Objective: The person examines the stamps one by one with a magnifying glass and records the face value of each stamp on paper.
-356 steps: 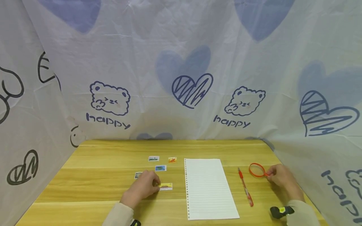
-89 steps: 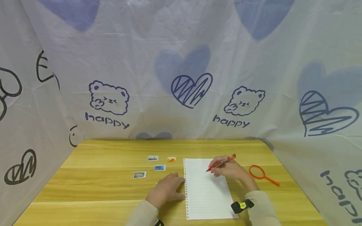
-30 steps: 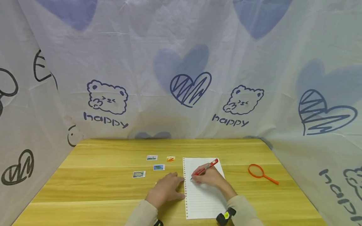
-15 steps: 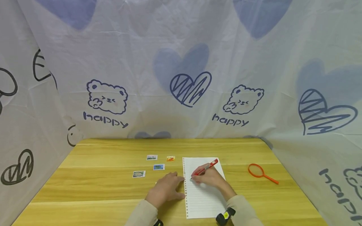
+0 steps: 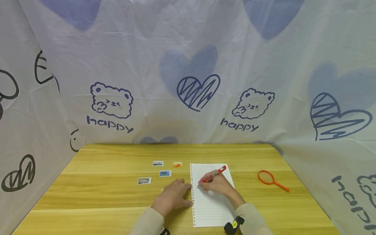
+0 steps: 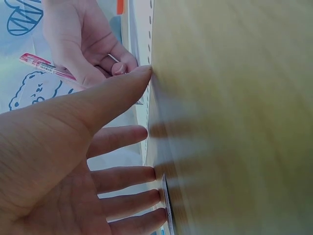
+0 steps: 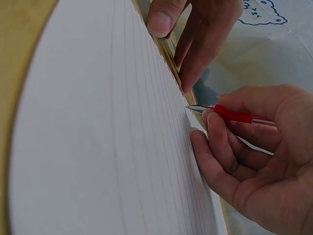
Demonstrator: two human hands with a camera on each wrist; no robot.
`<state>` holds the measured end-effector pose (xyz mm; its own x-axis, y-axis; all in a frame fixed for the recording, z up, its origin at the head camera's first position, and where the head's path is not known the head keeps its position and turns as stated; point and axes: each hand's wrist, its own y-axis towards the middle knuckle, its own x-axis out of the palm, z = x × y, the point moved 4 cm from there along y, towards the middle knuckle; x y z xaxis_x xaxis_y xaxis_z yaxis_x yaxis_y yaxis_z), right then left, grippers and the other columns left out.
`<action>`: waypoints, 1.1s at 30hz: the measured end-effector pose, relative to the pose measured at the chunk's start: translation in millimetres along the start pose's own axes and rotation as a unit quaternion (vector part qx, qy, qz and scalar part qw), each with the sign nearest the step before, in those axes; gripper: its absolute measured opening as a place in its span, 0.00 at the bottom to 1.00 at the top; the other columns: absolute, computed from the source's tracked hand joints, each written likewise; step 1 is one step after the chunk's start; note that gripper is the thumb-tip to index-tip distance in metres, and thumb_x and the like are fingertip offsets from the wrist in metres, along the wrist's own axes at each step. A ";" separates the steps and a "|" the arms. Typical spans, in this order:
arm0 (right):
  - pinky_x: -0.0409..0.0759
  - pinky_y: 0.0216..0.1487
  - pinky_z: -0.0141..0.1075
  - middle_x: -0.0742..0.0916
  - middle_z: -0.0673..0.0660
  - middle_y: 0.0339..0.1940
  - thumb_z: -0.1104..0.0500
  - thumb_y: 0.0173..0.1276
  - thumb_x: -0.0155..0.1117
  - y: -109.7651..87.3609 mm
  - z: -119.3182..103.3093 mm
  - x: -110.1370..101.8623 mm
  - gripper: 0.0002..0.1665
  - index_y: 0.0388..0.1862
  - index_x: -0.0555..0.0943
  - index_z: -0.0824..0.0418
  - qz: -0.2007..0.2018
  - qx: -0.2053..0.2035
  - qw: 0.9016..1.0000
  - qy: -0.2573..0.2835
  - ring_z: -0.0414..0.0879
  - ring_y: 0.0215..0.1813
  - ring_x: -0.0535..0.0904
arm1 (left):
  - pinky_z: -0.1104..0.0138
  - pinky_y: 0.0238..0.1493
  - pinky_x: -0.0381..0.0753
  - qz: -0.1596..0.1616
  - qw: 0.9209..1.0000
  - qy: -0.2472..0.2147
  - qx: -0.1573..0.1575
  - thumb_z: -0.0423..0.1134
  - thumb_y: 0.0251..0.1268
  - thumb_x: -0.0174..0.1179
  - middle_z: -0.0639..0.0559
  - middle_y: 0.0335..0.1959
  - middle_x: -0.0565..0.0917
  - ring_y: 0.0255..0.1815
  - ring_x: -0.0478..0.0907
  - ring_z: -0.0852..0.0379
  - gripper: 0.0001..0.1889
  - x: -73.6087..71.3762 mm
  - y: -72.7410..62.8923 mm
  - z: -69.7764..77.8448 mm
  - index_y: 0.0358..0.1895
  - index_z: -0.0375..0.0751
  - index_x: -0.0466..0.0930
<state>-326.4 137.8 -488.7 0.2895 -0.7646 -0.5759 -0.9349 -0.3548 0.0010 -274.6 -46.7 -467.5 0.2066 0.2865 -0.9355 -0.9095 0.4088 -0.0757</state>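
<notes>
A red pen (image 5: 217, 172) is gripped in my right hand (image 5: 218, 184), its tip down at the left part of a lined, punched sheet of paper (image 5: 211, 212). In the right wrist view the tip of the pen (image 7: 234, 114) meets the sheet or hovers just above it; I cannot tell which. My left hand (image 5: 174, 196) rests with spread, extended fingers at the sheet's holed left edge. Beneath that hand lies a mostly hidden stamp (image 6: 167, 203), seen edge-on in the left wrist view.
Left of the sheet lie several small picture stamps: a green one (image 5: 144, 180), a blue one (image 5: 165, 173), a pale one (image 5: 158, 163) and an orange one (image 5: 177, 164). An orange magnifying glass (image 5: 274, 181) lies to the right. A printed cloth (image 5: 152, 65) hangs behind the wooden table (image 5: 102, 192).
Since the oldest frame, my right hand has left the magnifying glass and taken up the pen. My left hand has moved from the stamps to the sheet's edge. Both hands are nearly still over the last second.
</notes>
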 end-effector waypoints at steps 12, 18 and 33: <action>0.73 0.27 0.29 0.89 0.51 0.24 0.57 0.65 0.73 1.2 0.3 0.8 0.05 0.36 0.90 0.58 -0.003 -0.005 1.000 -0.008 0.37 0.26 0.80 | 0.40 0.70 0.76 -0.001 1.000 0.005 -0.002 0.53 0.57 0.76 0.35 0.72 0.76 0.73 0.72 0.33 0.35 1.6 0.9 0.7 0.67 0.44 0.79; 0.74 0.26 0.27 0.90 0.51 0.24 0.59 0.64 0.73 0.1 -1.9 -0.7 0.05 0.35 0.90 0.60 -0.009 -0.021 1.000 -0.009 0.36 0.26 0.79 | 0.38 0.70 0.75 -0.004 1.000 0.001 -0.002 0.52 0.57 0.75 0.34 0.72 0.75 0.74 0.72 0.32 0.33 1.1 0.0 2.0 0.66 0.46 0.80; 0.72 0.26 0.28 0.87 0.49 0.21 0.58 0.64 0.73 -0.6 -0.6 -1.9 0.05 0.34 0.89 0.60 0.011 -0.012 1.000 -0.018 0.37 0.25 0.77 | 0.39 0.69 0.76 -0.002 1.000 0.007 0.001 0.53 0.56 0.76 0.34 0.71 0.76 0.72 0.73 0.32 0.33 3.1 2.7 1.1 0.65 0.46 0.81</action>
<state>-326.2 139.1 -487.2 0.2602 -0.7529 -0.6044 -0.9358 -0.3508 0.0341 -276.0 -43.7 -470.3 0.2047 0.2730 -0.9400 -0.9083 0.4110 -0.0784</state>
